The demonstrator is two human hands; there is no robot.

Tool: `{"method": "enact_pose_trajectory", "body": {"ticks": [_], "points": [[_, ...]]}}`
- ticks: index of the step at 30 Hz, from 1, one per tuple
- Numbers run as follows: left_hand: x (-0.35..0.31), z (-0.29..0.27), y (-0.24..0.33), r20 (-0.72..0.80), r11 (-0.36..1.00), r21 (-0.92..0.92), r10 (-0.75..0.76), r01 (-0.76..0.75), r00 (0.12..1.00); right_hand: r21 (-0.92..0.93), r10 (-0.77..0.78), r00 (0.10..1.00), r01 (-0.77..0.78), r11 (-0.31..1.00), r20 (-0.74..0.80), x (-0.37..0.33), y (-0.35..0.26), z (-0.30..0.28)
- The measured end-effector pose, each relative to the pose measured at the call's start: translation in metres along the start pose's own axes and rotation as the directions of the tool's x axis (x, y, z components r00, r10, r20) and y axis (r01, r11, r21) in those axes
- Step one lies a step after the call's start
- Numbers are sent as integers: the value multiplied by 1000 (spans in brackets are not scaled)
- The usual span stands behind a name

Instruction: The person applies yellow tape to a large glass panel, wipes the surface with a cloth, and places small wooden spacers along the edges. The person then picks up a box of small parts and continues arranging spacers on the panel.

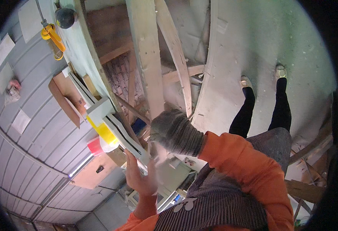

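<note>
My bare left hand (141, 179) is raised with its fingers stretched and the thumb apart. Its fingertips are at the lower end of a long pale strip (124, 136) with a dark slot along it; whether they press on it I cannot tell. Close by on the right is my right hand (176, 131), in a grey knitted glove, curled over beside the end of a long wooden board (147, 57). What its fingers close on is hidden, and the area below it is blurred. A grey block (99, 109) and a yellow piece (106, 133) sit along the strip.
A second, curved board (176, 54) runs beside the first. An open cardboard box (67, 98) and a red-and-white container (97, 146) are at the left. A yellow hanging tool (53, 40) is at the upper left. Dusty floor (261, 38) lies to the right.
</note>
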State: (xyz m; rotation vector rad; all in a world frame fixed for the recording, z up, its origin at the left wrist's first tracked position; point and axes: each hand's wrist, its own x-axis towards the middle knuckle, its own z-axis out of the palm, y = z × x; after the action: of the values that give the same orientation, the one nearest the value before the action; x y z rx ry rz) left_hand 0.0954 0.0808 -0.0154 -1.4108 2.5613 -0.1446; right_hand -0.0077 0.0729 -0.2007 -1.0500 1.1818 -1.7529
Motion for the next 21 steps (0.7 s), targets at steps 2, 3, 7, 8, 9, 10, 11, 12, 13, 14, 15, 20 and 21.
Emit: {"method": "enact_pose_trajectory", "body": {"ticks": [2, 3, 7, 8, 9, 10, 11, 12, 13, 14, 15, 20, 21], "points": [[3, -1, 1, 16, 999, 44, 4, -5, 1000, -50, -104, 993, 107, 993, 52, 6, 3, 9], [4, -1, 2, 25, 999, 50, 6, -7, 1000, -20, -108, 994, 108, 994, 13, 9, 3, 14], [7, -2, 7, 27, 1000, -7, -28, 29, 999, 50, -178, 979, 183, 982, -101, 21, 3, 31], [6, -1, 9, 3, 999, -23, -39, 39, 999, 61, -218, 972, 224, 973, -91, 23, 5, 35], [6, -2, 9, -2, 999, -18, -38, 38, 999, 76, -218, 973, 224, 972, -80, 25, 6, 38], [6, -1, 10, -10, 999, -16, -35, 35, 999, 92, -232, 972, 235, 968, -41, 26, 9, 41], [6, -1, 10, -10, 999, -20, -43, 43, 999, 105, -247, 969, 246, 964, -2, 28, 12, 44], [6, -1, 9, -6, 999, 22, -26, 26, 1000, 105, -273, 962, 274, 956, -19, 29, 14, 47], [5, -1, 9, -13, 1000, 22, -2, 3, 1000, 105, -296, 954, 299, 949, -37, 31, 15, 49], [5, 0, 9, -17, 1000, 18, 8, -7, 1000, 110, -310, 950, 313, 943, -44, 32, 17, 50], [5, 0, 8, -21, 1000, 5, 4, -4, 1000, 114, -324, 945, 328, 938, -50, 33, 18, 51], [5, 1, 6, -28, 998, -49, 29, -31, 999, 134, -307, 939, 288, 948, 157, 46, 27, 44], [5, 0, 6, -17, 998, -51, 33, -33, 999, 212, -307, 945, 279, 937, 114, 49, 29, 43]]}}
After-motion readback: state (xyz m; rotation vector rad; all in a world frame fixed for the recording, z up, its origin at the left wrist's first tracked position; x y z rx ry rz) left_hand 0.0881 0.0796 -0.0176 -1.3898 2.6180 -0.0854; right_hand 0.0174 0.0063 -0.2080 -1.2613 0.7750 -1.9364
